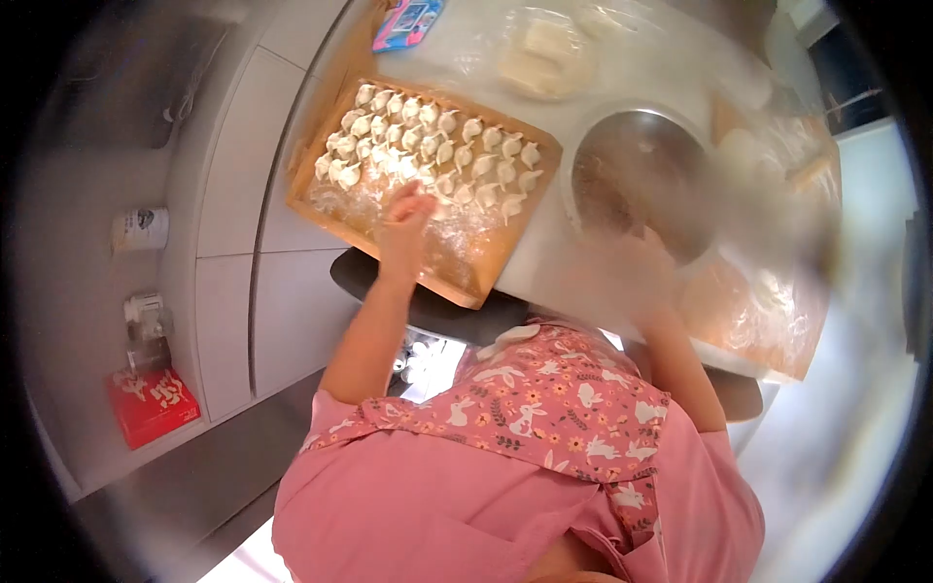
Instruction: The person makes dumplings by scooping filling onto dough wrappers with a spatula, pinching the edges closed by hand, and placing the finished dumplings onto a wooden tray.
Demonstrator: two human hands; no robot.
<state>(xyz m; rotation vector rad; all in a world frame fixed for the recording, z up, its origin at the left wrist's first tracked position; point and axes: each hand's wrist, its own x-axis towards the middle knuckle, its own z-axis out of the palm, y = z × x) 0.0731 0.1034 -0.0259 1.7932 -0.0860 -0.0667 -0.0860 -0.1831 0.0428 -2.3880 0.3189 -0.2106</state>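
Note:
My left hand (406, 216) is over a floured wooden tray (466, 260) that carries rows of small pale dumplings (428, 115). Its fingers are curled together close to the tray, beside a pale lump at the fingertips that is too blurred to tell whether it is gripped. Smeared and hazy, my right hand (627, 277) is by the near edge of a round metal bowl (580, 146). Brownish contents fill the bowl's lower part. The right fingers cannot be made out, nor whether they hold anything.
Behind the bowl lies pale dough under clear wrap (544, 60). A blue and pink packet (408, 24) is beyond the tray. To the right is a floured wooden board (748, 316), partly blurred. A red box (151, 403) sits on the left shelf.

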